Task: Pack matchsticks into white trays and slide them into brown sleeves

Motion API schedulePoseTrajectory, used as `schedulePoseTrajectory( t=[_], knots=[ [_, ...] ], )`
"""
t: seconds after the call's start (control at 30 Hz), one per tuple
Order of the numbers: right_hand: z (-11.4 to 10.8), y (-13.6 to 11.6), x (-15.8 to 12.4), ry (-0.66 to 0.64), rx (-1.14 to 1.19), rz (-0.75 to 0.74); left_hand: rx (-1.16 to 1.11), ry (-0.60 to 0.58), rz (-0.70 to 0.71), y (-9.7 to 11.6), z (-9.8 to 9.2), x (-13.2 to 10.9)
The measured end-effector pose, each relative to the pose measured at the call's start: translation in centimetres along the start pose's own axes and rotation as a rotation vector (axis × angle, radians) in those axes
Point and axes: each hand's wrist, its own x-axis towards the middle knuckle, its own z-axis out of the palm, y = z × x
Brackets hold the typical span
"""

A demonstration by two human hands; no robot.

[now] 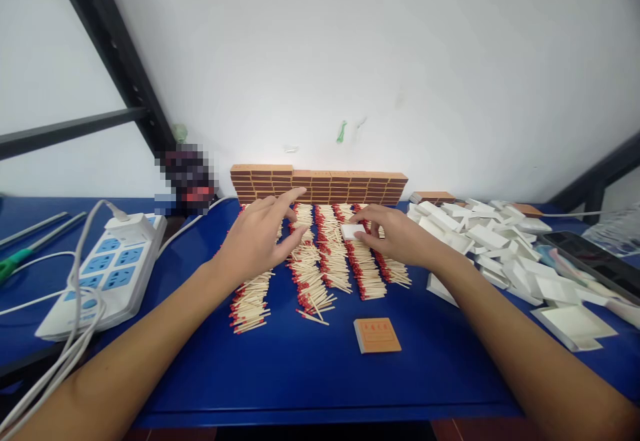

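My left hand point(263, 238) hovers over the left rows of red-tipped matches point(305, 254), its fingers spread and nothing in them. Between the thumb and fingers of my right hand point(390, 231) is a small white matchbox tray point(353, 231). The tray sits over a right-hand row of matches point(367, 271); its inside cannot be made out. Nearer to me lies an orange matchbox point(378, 335) with red print, flat on the blue table point(310, 374). Some matches are hidden under my left hand.
Stacked matchboxes point(320, 184) form a low wall at the back. On the right lies a heap of white trays point(490, 234), beside a dark phone point(595, 261). A power strip point(113, 261) with white cables occupies the left. Black frame posts point(120, 48) flank the table.
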Motion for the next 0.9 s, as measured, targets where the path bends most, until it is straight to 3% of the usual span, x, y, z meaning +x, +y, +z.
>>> schedulePoseTrajectory(
  t=[0.3, 0.43, 0.57, 0.73, 0.83, 0.9],
  knots=[
    [-0.2, 0.4, 0.1, -0.031, 0.037, 0.033, 0.008, -0.012, 0.000, 0.1, -0.1, 0.0],
    [-1.0, 0.4, 0.1, 0.093, 0.035, 0.078, 0.022, 0.002, 0.016, -0.1, -0.2, 0.0],
    [-3.3, 1.6, -0.6, 0.240, 0.012, 0.143, 0.022, 0.005, 0.017, -0.2, -0.3, 0.0],
    [-7.5, 4.5, -3.0, 0.448, -0.223, 0.486, 0.040, 0.002, 0.020, 0.0, -0.2, -0.1],
    [-8.5, 3.5, -3.8, 0.387, -0.122, 0.473, 0.051, -0.023, 0.022, 0.1, 0.0, -0.2],
    [-8.0, 1.0, -4.2, 0.162, 0.071, 0.348, 0.055, -0.048, 0.033, 0.2, 0.2, -0.3]
  ],
)
